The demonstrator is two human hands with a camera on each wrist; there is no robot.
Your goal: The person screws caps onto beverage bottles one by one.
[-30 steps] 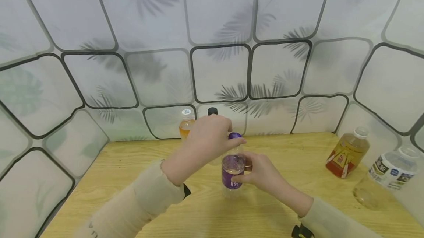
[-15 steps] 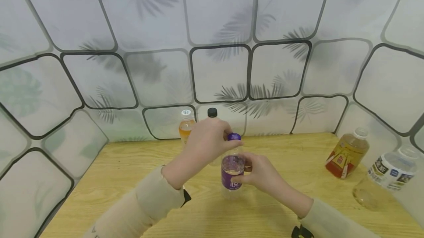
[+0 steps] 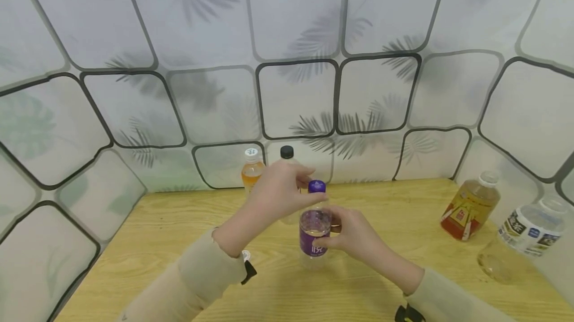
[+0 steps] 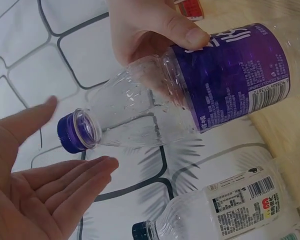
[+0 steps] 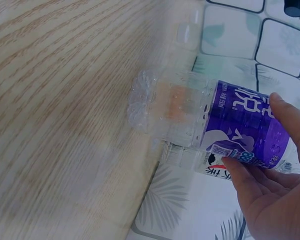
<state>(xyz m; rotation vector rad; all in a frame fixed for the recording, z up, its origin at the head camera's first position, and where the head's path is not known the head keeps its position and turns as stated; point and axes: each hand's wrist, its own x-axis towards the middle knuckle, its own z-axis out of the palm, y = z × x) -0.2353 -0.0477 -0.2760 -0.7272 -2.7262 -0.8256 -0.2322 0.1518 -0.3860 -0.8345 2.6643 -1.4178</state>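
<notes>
A clear plastic bottle [image 3: 315, 230] with a purple label stands upright on the wooden table. My right hand [image 3: 354, 232] grips it around the label from the right, thumb in front, as the right wrist view [image 5: 275, 190] confirms. Its purple cap [image 4: 72, 134] sits on the neck. Around that cap my left hand [image 3: 280, 187] is held with thumb and fingers spread. A gap shows between the fingers [image 4: 85, 185] and the cap in the left wrist view. Behind the left hand, a black-capped bottle [image 3: 287, 152] is partly hidden.
An orange drink bottle [image 3: 252, 172] with a white cap stands near the back wall [image 3: 296, 97]. To the right are an uncapped bottle with a red and yellow label [image 3: 468, 210] and a clear uncapped one [image 3: 529, 232]. A small white round thing [image 3: 245, 255] shows beside the left sleeve.
My left fingers have opened away from the purple cap, so more of its top shows. The right hand and the bottle have stayed in place.
</notes>
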